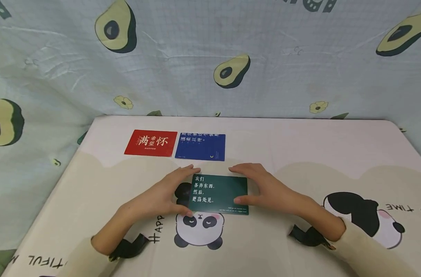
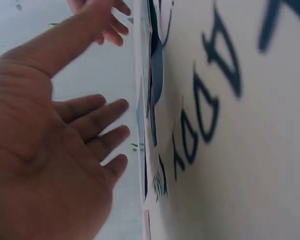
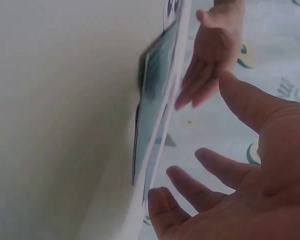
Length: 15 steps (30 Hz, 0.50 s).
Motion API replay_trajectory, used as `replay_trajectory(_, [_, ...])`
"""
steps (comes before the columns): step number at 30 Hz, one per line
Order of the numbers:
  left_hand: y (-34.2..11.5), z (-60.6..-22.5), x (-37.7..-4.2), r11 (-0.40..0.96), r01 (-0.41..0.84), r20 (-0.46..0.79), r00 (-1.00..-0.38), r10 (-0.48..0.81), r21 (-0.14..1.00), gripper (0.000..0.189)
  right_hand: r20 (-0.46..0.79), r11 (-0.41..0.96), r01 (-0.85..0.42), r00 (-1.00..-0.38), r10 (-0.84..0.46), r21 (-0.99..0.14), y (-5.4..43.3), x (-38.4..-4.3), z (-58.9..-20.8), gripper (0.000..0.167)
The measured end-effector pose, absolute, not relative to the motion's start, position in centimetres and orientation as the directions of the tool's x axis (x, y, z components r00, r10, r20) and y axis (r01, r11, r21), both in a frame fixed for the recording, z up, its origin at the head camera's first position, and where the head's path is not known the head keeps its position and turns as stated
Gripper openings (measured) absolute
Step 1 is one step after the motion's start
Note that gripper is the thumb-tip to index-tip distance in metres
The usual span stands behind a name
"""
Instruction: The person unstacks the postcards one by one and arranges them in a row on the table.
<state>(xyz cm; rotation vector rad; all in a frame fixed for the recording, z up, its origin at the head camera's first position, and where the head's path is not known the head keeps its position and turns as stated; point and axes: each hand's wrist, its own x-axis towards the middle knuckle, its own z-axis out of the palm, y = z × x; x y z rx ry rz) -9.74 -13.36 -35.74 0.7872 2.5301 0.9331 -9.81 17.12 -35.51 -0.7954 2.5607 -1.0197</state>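
A dark green card (image 1: 227, 192) with white writing lies on the table between the two hands, over part of a printed panda. At its left edge is my left hand (image 1: 172, 190), thumb and fingers spread. My right hand (image 1: 265, 188) is at the right edge, its thumb overlapping the card in the head view. Both wrist views show loosely bent fingers with nothing gripped: the left palm (image 2: 45, 145) and the right palm (image 3: 255, 185). Seen nearly edge-on in the right wrist view, the green card (image 3: 157, 75) stands slightly off the tabletop.
Beyond the hands, a red card (image 1: 150, 150) and a blue card (image 1: 203, 150) lie side by side on the light tablecloth (image 1: 283, 238). Behind the table's far edge hangs a curtain (image 1: 175, 80) printed with avocados. Black straps hang from both wrists.
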Motion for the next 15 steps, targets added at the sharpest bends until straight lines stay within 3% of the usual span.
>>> replay_trajectory(15, [-12.8,-37.6,-9.4,0.622,0.371,-0.098,-0.804,0.587,0.689,0.105,0.015,0.644,-0.456,-0.822,-0.569,-0.614,17.9,-7.5,-37.6,0.089])
